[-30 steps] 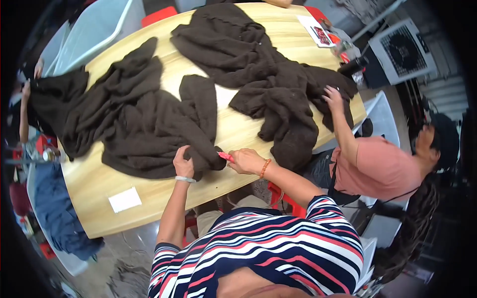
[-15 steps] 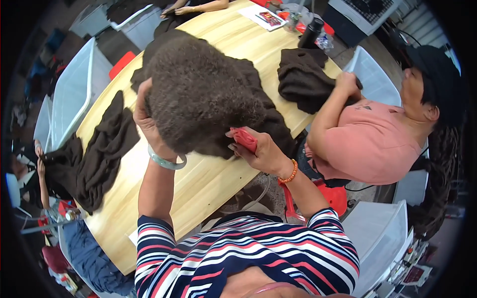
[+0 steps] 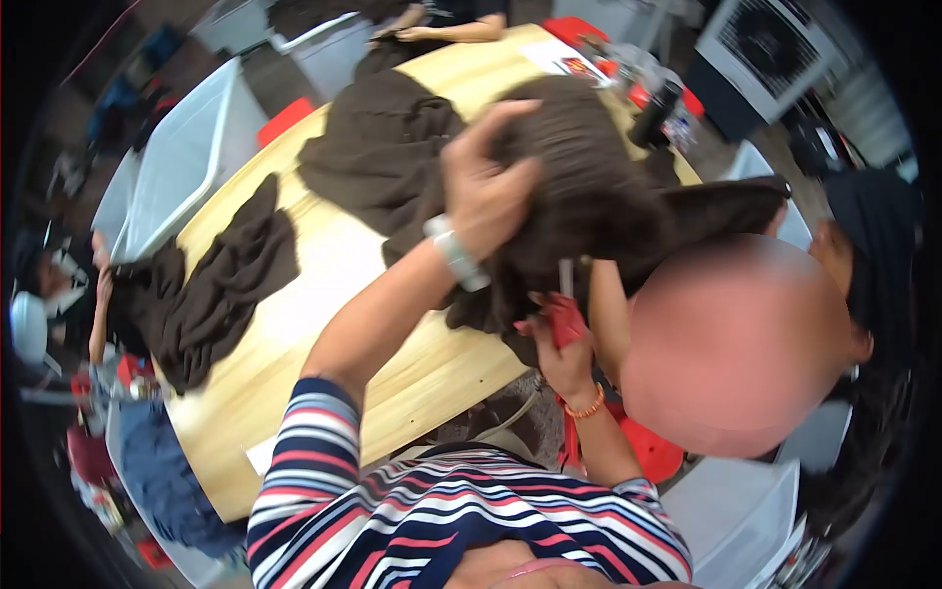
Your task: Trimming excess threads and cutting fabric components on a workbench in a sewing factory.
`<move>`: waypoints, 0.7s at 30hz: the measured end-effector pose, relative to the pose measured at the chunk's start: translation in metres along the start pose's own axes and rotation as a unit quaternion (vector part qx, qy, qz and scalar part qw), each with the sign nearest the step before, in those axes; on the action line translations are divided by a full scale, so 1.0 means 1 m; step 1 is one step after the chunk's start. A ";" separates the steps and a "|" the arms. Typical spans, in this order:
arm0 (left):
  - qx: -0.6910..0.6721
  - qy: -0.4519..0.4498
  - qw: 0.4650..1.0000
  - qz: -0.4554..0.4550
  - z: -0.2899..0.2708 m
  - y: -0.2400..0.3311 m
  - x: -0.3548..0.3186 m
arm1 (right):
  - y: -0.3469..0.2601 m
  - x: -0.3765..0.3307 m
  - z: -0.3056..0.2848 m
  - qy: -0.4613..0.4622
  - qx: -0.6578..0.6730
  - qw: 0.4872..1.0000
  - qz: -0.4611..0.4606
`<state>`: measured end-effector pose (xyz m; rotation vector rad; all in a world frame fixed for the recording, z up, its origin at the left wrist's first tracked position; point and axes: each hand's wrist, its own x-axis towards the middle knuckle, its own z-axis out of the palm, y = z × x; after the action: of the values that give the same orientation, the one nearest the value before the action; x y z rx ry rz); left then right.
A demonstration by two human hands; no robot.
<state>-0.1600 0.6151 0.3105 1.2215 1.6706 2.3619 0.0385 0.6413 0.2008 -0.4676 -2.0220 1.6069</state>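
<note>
A dark brown knit garment [image 3: 589, 167], blurred by motion, is raised over the right part of the table. My left hand [image 3: 486, 191], with a pale bangle at its wrist, curves against the garment's left side; the index finger and thumb are spread apart with knit between them. Lower down, my right hand [image 3: 564, 358] is closed around a red-handled tool [image 3: 564, 319] whose thin metal tip points up to the garment's underside. Its kind is not clear. More dark brown knit cloth [image 3: 378, 147] lies to the left of my left hand.
A light wooden table [image 3: 343, 265] spans the middle. Another dark knit piece [image 3: 216, 294] lies on its left. Close on my right sits a co-worker in a pink shirt [image 3: 736, 353]. A black bottle [image 3: 655, 116] stands at the far right; a white bin [image 3: 186, 147] is left.
My left hand has swung right with the garment, and its fuzzy side no longer faces up. My right hand has moved right and down, keeping the red-handled tool. The view has shifted.
</note>
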 end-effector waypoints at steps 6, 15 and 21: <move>-0.307 -0.009 0.951 -0.024 0.082 -0.032 0.037 | 0.026 -0.040 -0.001 0.053 0.042 0.997 0.033; 0.325 -0.178 0.919 -0.133 -0.026 -0.195 -0.047 | 0.059 -0.055 0.003 0.023 -0.001 0.996 0.089; 0.570 -0.070 0.793 -0.204 -0.205 -0.271 -0.093 | 0.084 -0.051 0.018 -0.021 -0.015 0.993 0.114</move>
<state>-0.3266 0.5305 0.0121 0.8103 2.9787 0.8508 0.0653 0.6189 0.1075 -0.7039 -2.0879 1.7350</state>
